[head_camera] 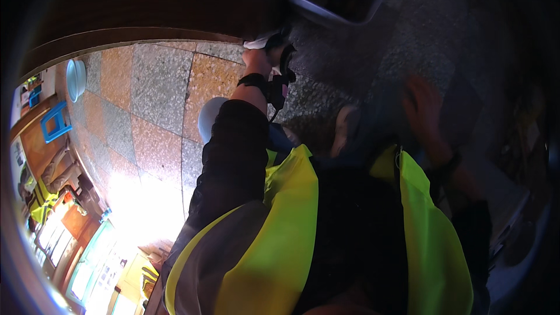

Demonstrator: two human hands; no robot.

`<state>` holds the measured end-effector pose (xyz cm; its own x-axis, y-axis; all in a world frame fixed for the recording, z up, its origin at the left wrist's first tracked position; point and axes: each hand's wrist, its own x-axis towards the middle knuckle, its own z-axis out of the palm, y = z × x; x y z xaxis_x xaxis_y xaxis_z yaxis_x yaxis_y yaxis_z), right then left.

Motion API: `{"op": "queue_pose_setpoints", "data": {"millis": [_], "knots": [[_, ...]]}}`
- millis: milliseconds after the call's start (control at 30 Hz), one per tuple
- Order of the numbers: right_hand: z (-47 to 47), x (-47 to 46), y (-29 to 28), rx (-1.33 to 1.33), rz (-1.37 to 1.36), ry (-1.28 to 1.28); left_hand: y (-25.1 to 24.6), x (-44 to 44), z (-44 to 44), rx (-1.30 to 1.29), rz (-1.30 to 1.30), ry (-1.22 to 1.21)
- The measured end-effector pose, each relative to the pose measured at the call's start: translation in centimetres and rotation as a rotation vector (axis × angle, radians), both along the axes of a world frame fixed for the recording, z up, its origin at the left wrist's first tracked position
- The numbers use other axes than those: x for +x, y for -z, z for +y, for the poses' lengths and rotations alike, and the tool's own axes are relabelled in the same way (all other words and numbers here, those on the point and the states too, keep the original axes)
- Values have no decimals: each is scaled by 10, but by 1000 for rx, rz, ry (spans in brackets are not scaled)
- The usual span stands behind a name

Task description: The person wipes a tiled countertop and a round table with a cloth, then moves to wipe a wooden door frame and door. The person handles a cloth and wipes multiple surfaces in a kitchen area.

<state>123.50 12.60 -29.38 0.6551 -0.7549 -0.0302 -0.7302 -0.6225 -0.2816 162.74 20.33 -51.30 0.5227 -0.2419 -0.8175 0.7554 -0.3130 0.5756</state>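
Note:
My left hand (257, 60) is at the top middle, beside the edge of a dark brown wooden panel (140, 34). It grips a white cloth or paper (257, 43), partly hidden by the hand, next to a dark curved object. A black strap and a small black device (277, 91) sit at that wrist. My right hand (422, 103) hangs in shadow over the floor, its fingers loosely apart and holding nothing that I can see. Above and between the hands is a pale rectangular bin (372, 14) with a dark inside.
Speckled tiles (162, 74) cover the floor. At the left are a light blue basin (76, 80) and a blue plastic stool (56, 122). A person in a yellow vest (41, 201) is at the far left. A rounded pale object (210, 118) lies beside my left arm.

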Motion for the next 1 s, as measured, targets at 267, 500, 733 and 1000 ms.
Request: {"op": "queue_pose_setpoints", "data": {"millis": [267, 500, 733, 1000], "knots": [[3, 17, -14, -59, 88, -53, -31, 6, 28, -76, -695, 690], [-36, 64, 8, -11, 8, -153, -169, 11, 30, -451, -297, 244], [-58, 97, 33, 2, 157, -153, -326, 5, 36, -481, -231, 100], [-75, 110, 65, 106, 123, -174, -436, -16, 53, -739, -521, 93]]}}
